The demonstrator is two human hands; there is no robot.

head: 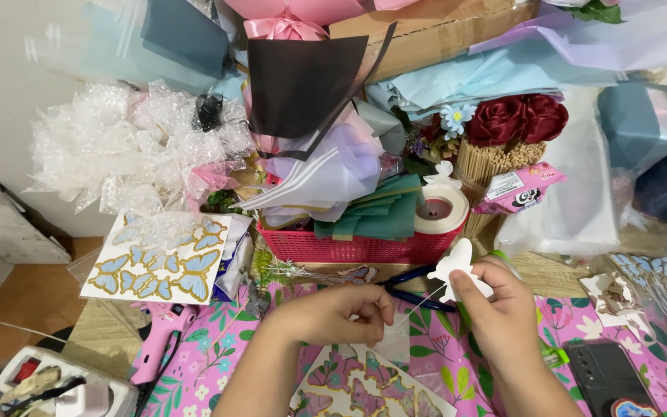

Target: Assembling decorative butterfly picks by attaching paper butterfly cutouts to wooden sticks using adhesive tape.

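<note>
Both hands are raised: right hand (496, 297) pinches a white butterfly cutout (457, 270), left hand (349, 309) pinches its thin wire (418, 307).

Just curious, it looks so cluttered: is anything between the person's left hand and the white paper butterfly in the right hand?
Nothing visible. The right hand pinches the white butterfly; the left hand is beside it, with only a thin white stick spanning the gap.

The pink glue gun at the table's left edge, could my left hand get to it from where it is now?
Probably yes: the pink glue gun lies uncovered just left of the left hand, nothing between them, though that hand's fingers pinch a thin wire.
</note>
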